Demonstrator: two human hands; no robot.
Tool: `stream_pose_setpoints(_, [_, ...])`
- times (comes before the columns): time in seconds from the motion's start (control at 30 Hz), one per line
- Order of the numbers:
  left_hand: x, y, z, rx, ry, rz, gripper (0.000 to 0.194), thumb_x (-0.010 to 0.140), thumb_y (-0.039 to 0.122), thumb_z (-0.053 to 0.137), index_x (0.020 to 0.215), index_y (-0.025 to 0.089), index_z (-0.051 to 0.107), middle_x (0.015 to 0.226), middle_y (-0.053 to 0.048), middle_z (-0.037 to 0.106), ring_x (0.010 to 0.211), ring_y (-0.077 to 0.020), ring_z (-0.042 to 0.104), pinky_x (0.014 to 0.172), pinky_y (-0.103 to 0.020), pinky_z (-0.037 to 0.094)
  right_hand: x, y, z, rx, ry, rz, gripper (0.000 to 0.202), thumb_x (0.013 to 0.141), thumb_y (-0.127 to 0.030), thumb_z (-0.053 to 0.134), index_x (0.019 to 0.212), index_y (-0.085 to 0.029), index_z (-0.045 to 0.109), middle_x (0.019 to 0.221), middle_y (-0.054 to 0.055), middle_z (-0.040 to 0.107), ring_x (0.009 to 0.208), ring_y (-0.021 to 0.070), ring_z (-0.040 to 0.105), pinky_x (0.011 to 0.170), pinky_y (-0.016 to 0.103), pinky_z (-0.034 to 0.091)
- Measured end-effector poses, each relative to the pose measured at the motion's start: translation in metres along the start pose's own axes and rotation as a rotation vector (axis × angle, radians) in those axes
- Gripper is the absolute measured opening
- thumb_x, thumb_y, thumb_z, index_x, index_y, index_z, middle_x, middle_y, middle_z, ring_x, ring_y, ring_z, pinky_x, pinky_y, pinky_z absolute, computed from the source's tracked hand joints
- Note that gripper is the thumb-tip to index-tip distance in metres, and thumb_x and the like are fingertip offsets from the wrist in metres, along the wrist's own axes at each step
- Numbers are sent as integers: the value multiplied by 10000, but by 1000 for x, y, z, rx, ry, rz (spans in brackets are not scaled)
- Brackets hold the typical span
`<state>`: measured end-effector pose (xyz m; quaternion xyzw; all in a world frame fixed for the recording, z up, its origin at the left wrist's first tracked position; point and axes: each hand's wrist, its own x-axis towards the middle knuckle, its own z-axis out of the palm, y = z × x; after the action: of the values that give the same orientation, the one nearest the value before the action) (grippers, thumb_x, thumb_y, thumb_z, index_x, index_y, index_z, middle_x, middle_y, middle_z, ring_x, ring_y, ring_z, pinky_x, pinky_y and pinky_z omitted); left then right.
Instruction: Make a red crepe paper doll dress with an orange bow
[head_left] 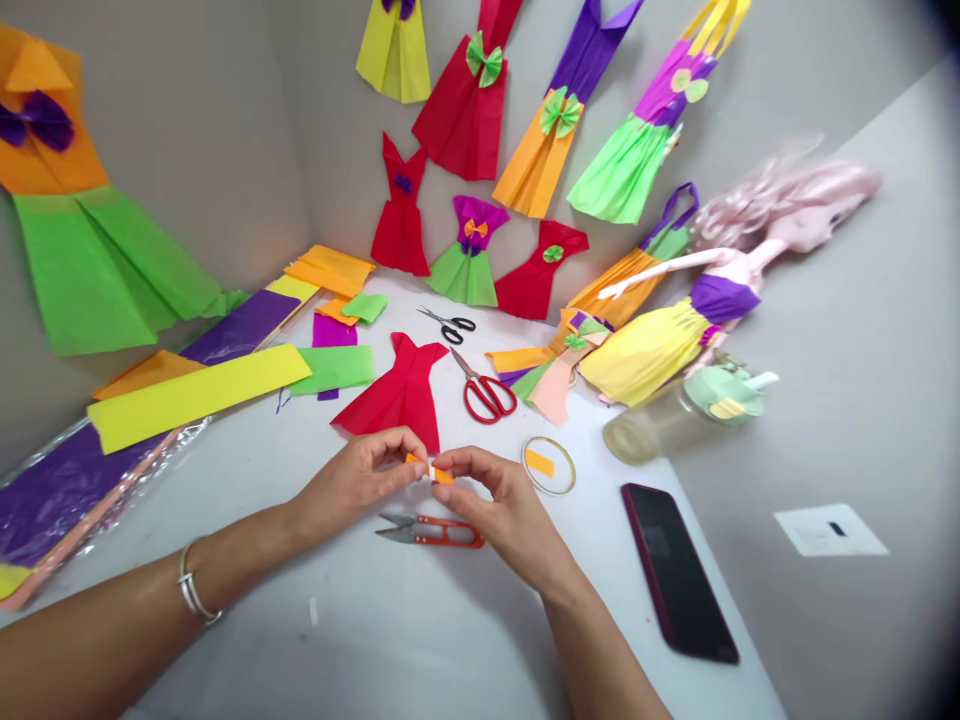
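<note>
On the far left, an orange-and-green paper dress [60,225] with a purple bow hangs on the grey wall [210,150]. Below it, plastic-wrapped purple paper [60,500] runs along the left side of the counter [420,630], a yellow paper strip [202,395] lying across it and a green paper strip [341,368] to its right. The counter's pale, smooth surface opens out on the near side between the forearms, where a small white scrap [313,611] lies.

Near the middle, the left hand [360,478] and the right hand [502,500] both have their fingers pinched on a small orange paper piece [443,477] with a white patch; it is held just on the near side of a red paper dress [401,385]. Thread snips [442,532] lie close below the hands. Farther off are black-handled scissors [454,328] and red-handled scissors [487,398], with more paper dresses on the far wall.

To the right, a ring [572,465] surrounds an orange scrap [539,462]. A doll [724,295] leans beyond a lidded jar [645,430], and a smartphone [682,575] lies near the counter's slanting right edge.
</note>
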<state>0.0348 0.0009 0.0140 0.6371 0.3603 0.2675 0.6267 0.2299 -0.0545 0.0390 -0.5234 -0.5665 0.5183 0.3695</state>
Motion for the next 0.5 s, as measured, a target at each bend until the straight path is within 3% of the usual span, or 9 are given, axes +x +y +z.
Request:
stream_pose_setpoints(0.2, [1,-1,3,-32,16,-9,206,875,392,610,872,188,583,833,15,594,809,-155,559,756,-261,421,-2,0,5,7,-2,94,156,874,-310,612,998,-228,656,1016,10,638,815,150,627,667,241,492])
stream_pose_setpoints(0.5, [-2,-7,7,0,-3,-17,220,890,414,591,905,195,582,853,14,592,818,-161,559,770,-270,423,4,3,8,-29,96,55,123,857,-236,566,777,-176,636,745,-17,622,735,127,556,730,246,432])
